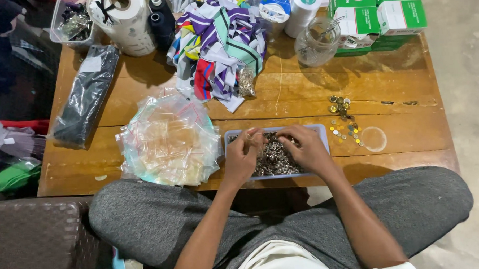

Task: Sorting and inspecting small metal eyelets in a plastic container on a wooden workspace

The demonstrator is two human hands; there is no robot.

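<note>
Tray (323,130) of metal buttons (272,159) (both hands inside), glass jar (316,41)

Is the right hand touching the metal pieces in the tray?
Touching. The head view shows the right hand with its fingers pressed into the metal pieces inside the tray.

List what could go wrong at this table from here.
1. The tray of small metal pieces sits at the table's near edge, over the person's lap; a nudge from the left hand or right hand might tip it off.
2. The loose coin-like discs lie unboxed beside the tray; a sweeping wrist could scatter them.
3. The pile of small plastic bags looks slippery and may slide over the edge.
</note>
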